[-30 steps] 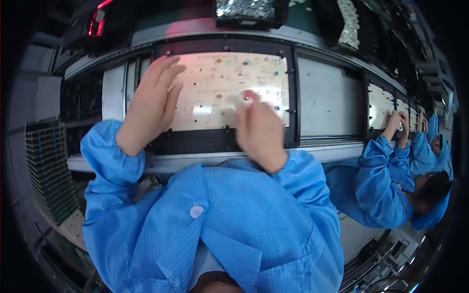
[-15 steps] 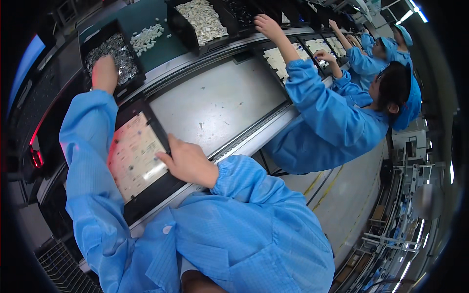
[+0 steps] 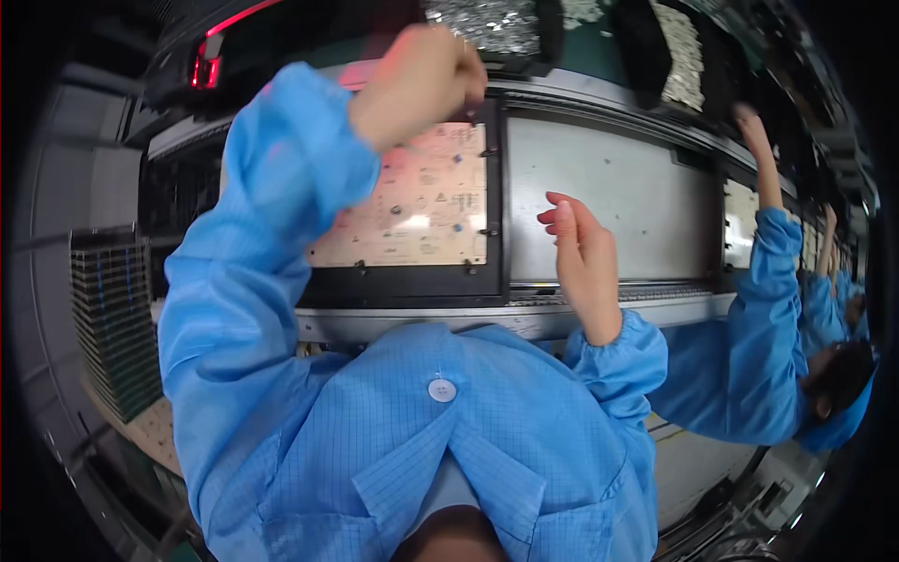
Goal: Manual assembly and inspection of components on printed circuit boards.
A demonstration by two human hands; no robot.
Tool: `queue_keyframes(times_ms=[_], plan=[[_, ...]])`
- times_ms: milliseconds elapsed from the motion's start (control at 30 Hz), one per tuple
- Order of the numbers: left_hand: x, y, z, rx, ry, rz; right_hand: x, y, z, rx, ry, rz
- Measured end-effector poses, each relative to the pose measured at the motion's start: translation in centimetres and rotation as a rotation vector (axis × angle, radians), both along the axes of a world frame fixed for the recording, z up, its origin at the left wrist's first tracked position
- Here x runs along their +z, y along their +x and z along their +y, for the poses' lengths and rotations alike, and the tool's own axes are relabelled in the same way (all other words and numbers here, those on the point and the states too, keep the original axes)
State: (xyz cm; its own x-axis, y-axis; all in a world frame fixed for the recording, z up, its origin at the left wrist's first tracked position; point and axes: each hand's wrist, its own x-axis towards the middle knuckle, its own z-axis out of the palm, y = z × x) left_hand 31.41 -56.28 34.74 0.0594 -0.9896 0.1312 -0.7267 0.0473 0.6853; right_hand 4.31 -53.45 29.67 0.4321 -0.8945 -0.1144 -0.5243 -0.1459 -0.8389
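Note:
My left hand [image 3: 421, 86] is over the far edge of a pale circuit board [image 3: 417, 220], just on the near side of a bin of small shiny metal parts [image 3: 487, 23]. Its fingers are curled together, and what they hold, if anything, is too small and blurred to name. The board lies in a black frame [image 3: 403, 288] with small dark clips along its edges; my left sleeve covers part of it. Right of the frame, my right hand [image 3: 588, 272] hovers over a grey metal plate [image 3: 627, 187], empty, its thumb and fingers bent and apart.
A bin of whitish parts [image 3: 682, 56] stands at the far right. A co-worker's raised arm [image 3: 763, 159] is over the line beyond the plate. At the left stands a tall rack of stacked boards [image 3: 112, 318]. A metal rail [image 3: 637, 311] runs along the near side.
The view has swung left. My left hand has come out of the metal parts bin and back over the board. My right hand has left the frame's edge and is raised over the plate.

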Motion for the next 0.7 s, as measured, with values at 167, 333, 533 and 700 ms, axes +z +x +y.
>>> queue_keyframes(times_ms=[167,333,533,700], plan=[[-3.2,-0.8,10.5,-0.013,0.319,0.142,0.3,3.3,0.2,0.339,-0.321,-0.087],[-4.4,-1.1,13.9,0.103,0.402,0.256,-0.8,7.3,1.3,0.502,-0.328,-0.106],[-5.3,0.8,14.9,0.124,0.343,0.324,-1.7,8.8,3.1,0.554,-0.356,-0.065],[-4.6,2.5,13.1,0.158,0.244,0.354,-3.0,9.6,4.1,0.583,-0.510,0.023]])
